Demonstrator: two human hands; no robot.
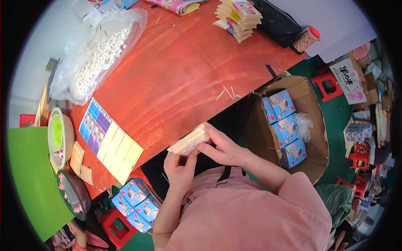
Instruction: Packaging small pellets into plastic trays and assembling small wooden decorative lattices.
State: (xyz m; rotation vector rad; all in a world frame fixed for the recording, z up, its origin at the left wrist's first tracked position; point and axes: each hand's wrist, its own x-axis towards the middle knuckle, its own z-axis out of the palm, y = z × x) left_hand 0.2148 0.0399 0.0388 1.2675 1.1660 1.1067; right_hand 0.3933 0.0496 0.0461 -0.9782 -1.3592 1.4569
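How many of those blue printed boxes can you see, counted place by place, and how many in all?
In the cardboard carton on the person's right: 4 blue boxes
On the red stool at lower left: 4 blue boxes
Total: 8

Both hands, left hand and right hand, hold a clear-wrapped pale packet, not a box.

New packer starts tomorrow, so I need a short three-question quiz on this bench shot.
1. True or false: both hands hold the clear-wrapped pale packet.
2. What fills the clear plastic bag on the red table? A) small white pieces B) blue boxes C) green lids
3. Where do the blue boxes at the person's right sit?

Key: 1 true, left hand and right hand both grip it. 2 A. 3 In the open cardboard carton.
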